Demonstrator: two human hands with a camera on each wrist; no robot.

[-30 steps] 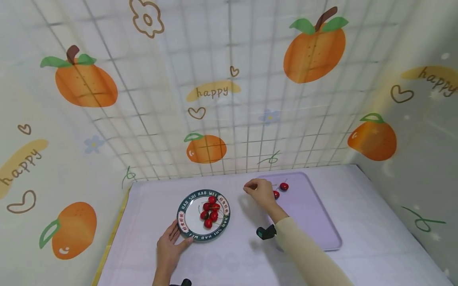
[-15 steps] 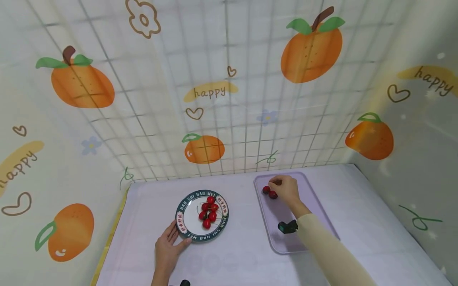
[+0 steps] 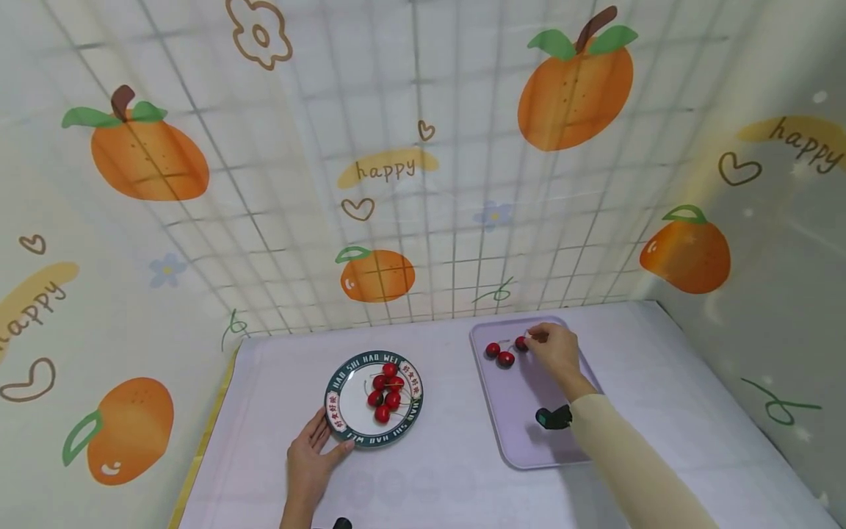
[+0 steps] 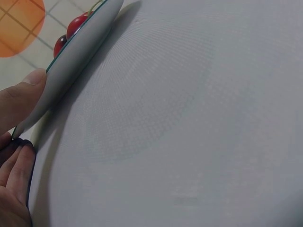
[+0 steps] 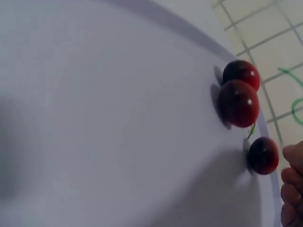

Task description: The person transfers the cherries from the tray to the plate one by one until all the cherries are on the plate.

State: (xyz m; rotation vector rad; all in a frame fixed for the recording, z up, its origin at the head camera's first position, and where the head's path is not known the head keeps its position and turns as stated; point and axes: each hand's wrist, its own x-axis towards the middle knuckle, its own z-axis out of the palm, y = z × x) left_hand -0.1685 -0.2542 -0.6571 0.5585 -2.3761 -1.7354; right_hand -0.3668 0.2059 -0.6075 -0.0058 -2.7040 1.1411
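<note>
My left hand (image 3: 308, 464) holds the near left edge of a round plate (image 3: 333, 391) with a dark green lettered rim. In the left wrist view its thumb (image 4: 35, 77) lies on the rim, with the other fingers at the lower edge. Several red cherries (image 3: 382, 414) with stems lie on the plate's right half. My right hand (image 3: 557, 353) is over a lilac tray (image 3: 512, 441), fingertips right at the rightmost cherry (image 3: 521, 344). I cannot tell whether they pinch it or its stem. Two other cherries (image 3: 505, 359) lie left of it, close together.
Plate and tray stand apart on a pale-covered table (image 3: 456, 411), the tray at the right. A patterned curtain (image 3: 456, 242) with printed oranges rises behind the table. Black camera mounts (image 3: 554, 418) sit at both wrists.
My right hand has moved right, from between plate and tray, over the two left cherries to the rightmost cherry. The left hand and the plate have stayed in place.
</note>
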